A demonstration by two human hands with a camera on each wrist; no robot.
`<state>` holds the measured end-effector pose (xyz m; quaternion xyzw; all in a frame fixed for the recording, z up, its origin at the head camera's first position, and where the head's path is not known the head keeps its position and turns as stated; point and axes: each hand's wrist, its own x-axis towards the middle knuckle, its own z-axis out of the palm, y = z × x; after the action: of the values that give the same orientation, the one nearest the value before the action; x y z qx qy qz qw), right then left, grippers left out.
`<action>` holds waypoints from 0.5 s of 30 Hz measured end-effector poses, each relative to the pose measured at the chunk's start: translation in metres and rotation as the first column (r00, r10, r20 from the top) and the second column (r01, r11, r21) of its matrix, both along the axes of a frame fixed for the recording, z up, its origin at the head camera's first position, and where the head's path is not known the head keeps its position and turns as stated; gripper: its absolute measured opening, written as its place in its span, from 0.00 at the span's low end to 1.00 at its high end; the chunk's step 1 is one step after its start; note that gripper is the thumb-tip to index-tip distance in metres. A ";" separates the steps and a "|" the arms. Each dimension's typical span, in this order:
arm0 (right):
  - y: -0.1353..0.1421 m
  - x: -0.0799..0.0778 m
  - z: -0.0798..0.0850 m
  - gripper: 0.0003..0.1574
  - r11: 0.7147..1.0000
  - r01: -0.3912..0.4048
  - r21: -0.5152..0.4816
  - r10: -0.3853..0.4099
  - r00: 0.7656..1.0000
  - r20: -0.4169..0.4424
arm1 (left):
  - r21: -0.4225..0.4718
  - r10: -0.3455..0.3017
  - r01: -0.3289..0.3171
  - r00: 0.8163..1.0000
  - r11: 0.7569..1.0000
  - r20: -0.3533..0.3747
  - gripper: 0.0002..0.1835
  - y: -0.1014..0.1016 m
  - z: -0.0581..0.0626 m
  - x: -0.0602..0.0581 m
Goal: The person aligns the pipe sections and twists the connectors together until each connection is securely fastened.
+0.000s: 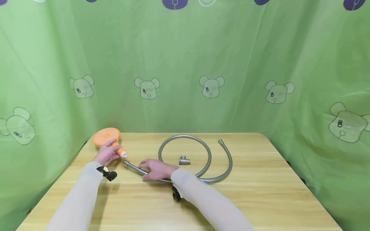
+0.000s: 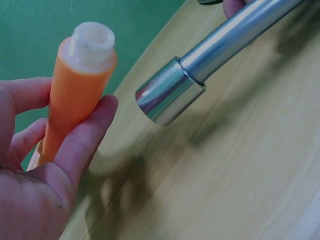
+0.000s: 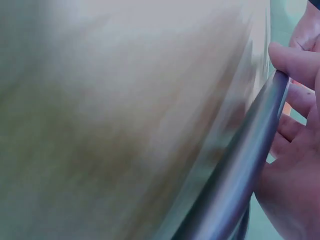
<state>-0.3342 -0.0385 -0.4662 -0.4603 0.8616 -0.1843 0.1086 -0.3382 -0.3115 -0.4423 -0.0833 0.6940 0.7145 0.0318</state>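
Observation:
My left hand [image 1: 105, 154] grips an orange shower head [image 1: 106, 136] by its handle, with the round spray face tilted up. In the left wrist view, the handle's white hollow end [image 2: 93, 42] points upward between thumb and fingers. My right hand [image 1: 159, 169] holds a silver metal shower hose [image 1: 210, 157] a short way behind one end. That end's smooth metal fitting [image 2: 170, 92] points toward the shower head, with a small gap between the two. In the right wrist view, the hose passes under the thumb and along the fingers.
The hose loops across the wooden table [image 1: 260, 192], its other end fitting [image 1: 221, 141] lying at the back right. Inside the loop sits a small chrome valve [image 1: 184, 160]. A green curtain [image 1: 179, 64] with bear faces surrounds the table at the back and sides.

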 end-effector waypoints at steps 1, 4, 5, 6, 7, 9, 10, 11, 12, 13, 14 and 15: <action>0.000 0.000 0.000 0.39 1.000 0.000 -0.014 0.000 1.000 0.009 | 0.004 0.001 -0.001 1.000 1.000 0.001 0.42 0.000 0.001 0.000; 0.001 0.000 0.001 0.39 0.999 -0.005 -0.039 0.006 1.000 0.018 | 0.021 0.011 -0.011 1.000 1.000 0.009 0.42 0.000 0.003 -0.001; 0.001 0.001 0.001 0.38 0.999 -0.008 -0.045 0.009 1.000 0.019 | 0.030 0.017 -0.017 1.000 0.999 0.014 0.42 0.000 0.003 -0.001; 0.001 0.001 0.001 0.38 0.999 -0.010 -0.050 0.011 1.000 0.019 | 0.034 0.019 -0.020 1.000 0.999 0.019 0.42 0.000 0.003 -0.001; 0.001 0.002 0.001 0.38 0.998 -0.012 -0.056 0.013 1.000 0.022 | 0.040 0.024 -0.025 0.999 0.999 0.024 0.42 -0.001 0.003 -0.002; 0.001 0.003 0.001 0.37 0.998 -0.013 -0.063 0.015 1.000 0.022 | 0.056 0.032 -0.034 0.999 0.998 0.031 0.42 -0.002 0.002 -0.002; 0.001 0.004 0.001 0.37 0.998 -0.013 -0.067 0.015 1.000 0.025 | 0.060 0.033 -0.035 0.999 0.998 0.033 0.42 -0.002 0.002 -0.002; 0.001 0.005 0.001 0.37 0.997 -0.012 -0.071 0.014 1.000 0.027 | 0.062 0.032 -0.034 0.999 0.997 0.036 0.42 -0.002 0.001 -0.001; 0.001 0.005 0.001 0.37 0.997 -0.010 -0.075 0.012 0.999 0.031 | 0.060 0.033 -0.036 0.999 0.998 0.039 0.42 -0.002 0.001 -0.001; 0.002 0.006 0.001 0.37 0.997 -0.008 -0.077 0.011 0.999 0.035 | 0.062 0.031 -0.033 0.999 0.998 0.042 0.42 -0.002 0.000 -0.001; 0.002 0.006 0.001 0.36 0.997 -0.006 -0.080 0.010 0.999 0.039 | 0.062 0.030 -0.032 0.998 0.998 0.047 0.42 -0.002 -0.001 0.000; 0.002 0.007 0.001 0.36 0.997 -0.006 -0.083 0.010 0.999 0.043 | 0.063 0.027 -0.030 0.998 0.998 0.050 0.41 -0.002 -0.002 0.000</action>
<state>-0.3271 -0.0366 -0.4656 -0.4638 0.8488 -0.2293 0.1089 -0.3382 -0.3134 -0.4438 -0.1096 0.6686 0.7343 0.0410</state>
